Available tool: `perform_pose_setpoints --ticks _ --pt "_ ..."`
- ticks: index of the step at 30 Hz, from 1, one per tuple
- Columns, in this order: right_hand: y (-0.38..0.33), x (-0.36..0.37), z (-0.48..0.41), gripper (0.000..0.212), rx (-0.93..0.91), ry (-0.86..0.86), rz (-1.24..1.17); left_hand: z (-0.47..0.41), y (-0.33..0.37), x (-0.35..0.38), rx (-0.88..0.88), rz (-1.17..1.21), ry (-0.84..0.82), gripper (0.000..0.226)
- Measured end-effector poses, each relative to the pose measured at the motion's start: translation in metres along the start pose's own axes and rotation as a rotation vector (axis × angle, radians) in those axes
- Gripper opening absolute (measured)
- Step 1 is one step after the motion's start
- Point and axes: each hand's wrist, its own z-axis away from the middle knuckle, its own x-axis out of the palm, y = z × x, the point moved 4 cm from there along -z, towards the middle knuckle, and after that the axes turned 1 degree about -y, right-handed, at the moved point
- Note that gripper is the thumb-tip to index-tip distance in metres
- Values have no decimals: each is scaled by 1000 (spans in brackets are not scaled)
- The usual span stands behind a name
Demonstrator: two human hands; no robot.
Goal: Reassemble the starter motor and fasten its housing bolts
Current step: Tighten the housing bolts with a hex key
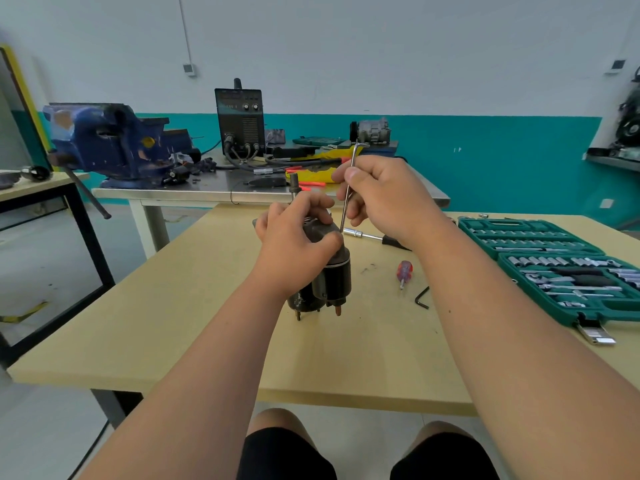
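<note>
Left hand (294, 240) over starter motor (325, 278), top hidden.

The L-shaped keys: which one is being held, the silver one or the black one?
The long silver key is pinched in the right hand, its tip at the starter motor. The short black key lies untouched on the table.

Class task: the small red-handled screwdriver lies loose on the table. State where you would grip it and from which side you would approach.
Grip the screwdriver by its stubby red handle, from above. It lies flat on the table, shaft pointing toward the person, clear of the black hex key; the handle is its thickest part, so fingers can likely close across it.
</note>
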Motion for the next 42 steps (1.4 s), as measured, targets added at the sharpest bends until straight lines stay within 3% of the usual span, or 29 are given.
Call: perform_pose_setpoints --ticks 15,21,27,30,33,37,42 --pt "1 5 0 27 -16 -36 60 1 0 -2 13 -6 -23 32" --pt "-3 9 -2 17 -77 -17 81 0 0 -2 7 -11 2 26" --pt "1 12 -3 40 -113 32 55 -1 0 -4 -17 -17 -23 20" --pt "6 15 -11 34 -54 -29 -120 -1 0 -5 2 -38 -39 14" --pt "9 19 -19 23 -17 -94 -343 -1 3 -5 50 -105 -56 22" --pt "8 23 -25 24 -43 -140 -432 -5 1 -6 49 -121 -102 13" --pt "-1 25 -35 20 -74 -155 -528 -6 0 -7 46 -105 -131 18"
